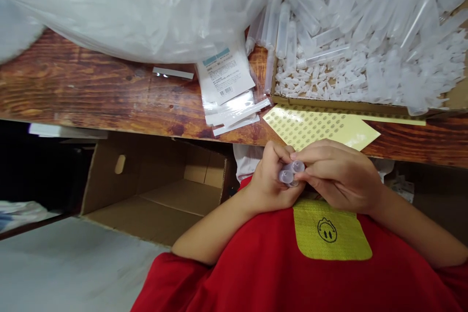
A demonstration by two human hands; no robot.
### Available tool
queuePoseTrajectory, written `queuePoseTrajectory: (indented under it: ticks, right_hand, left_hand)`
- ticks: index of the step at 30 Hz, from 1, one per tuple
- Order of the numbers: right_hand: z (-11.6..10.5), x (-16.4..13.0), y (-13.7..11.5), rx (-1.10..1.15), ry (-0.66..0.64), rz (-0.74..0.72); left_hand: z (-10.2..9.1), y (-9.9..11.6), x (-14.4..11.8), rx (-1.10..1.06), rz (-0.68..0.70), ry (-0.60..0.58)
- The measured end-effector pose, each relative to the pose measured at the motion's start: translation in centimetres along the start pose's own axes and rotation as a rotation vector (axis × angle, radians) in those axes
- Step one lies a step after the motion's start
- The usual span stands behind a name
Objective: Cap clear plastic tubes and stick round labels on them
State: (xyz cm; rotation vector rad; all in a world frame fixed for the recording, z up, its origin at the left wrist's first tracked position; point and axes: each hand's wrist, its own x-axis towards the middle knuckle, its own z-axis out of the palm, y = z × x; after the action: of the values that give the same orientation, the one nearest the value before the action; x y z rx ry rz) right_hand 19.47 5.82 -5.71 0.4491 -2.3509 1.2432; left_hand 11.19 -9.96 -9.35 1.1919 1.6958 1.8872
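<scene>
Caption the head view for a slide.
Left hand grips translucent tubes, right hand touching one, near a printed yellow sheet.

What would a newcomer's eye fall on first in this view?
Probably the bright yellow, round-cornered patch on the red fabric shirt at bottom centre-right. Just above, the left hand holds translucent round-ended plastic tubes, the right hand touching their ends. Beyond, a bulky translucent plastic bag spreads across the upper left, and a brown cardboard tray heaped with pale plastic parts sits upper right.
</scene>
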Motion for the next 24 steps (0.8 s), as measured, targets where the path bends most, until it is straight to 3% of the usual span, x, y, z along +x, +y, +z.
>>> queuePoseTrajectory:
  ticks: [6, 10, 13, 15, 17, 20, 24]
  right_hand:
    - [-0.8, 1.2, -0.4, -0.049, -0.128, 0.009]
    - [-3.7, 0.8, -1.2, -0.058, -0.164, 0.069]
    - [-7.2, -0.5, -1.7, -0.243, 0.091, 0.175]
    - [-9.4, -1.8, -1.4, -0.503, 0.361, 0.163]
    - [-11.0, -3.2, -0.4, -0.806, 0.505, 0.101]
    - [-12.0, -5.1, 1.7, -1.088, 0.482, 0.047]
    - [-11.3, -6.0, 3.0, -1.103, 0.344, 0.146]
  left_hand:
    - [-0.6, 0.7, 0.1, 0.048, -0.05, -0.064]
    - [-1.0, 1.4, -0.4, -0.1, -0.242, -0.15]
    - [-1.1, 1.8, -0.4, -0.241, -0.485, -0.109]
    - [-1.1, 1.8, -0.4, -0.278, -0.651, -0.05]
    - [-0.9, 1.6, -0.5, -0.289, -0.78, -0.015]
    - [-0.4, 1.1, -0.7, -0.295, -0.88, 0.052]
    - [0.5, 0.8, -0.9, -0.276, -0.945, 0.198]
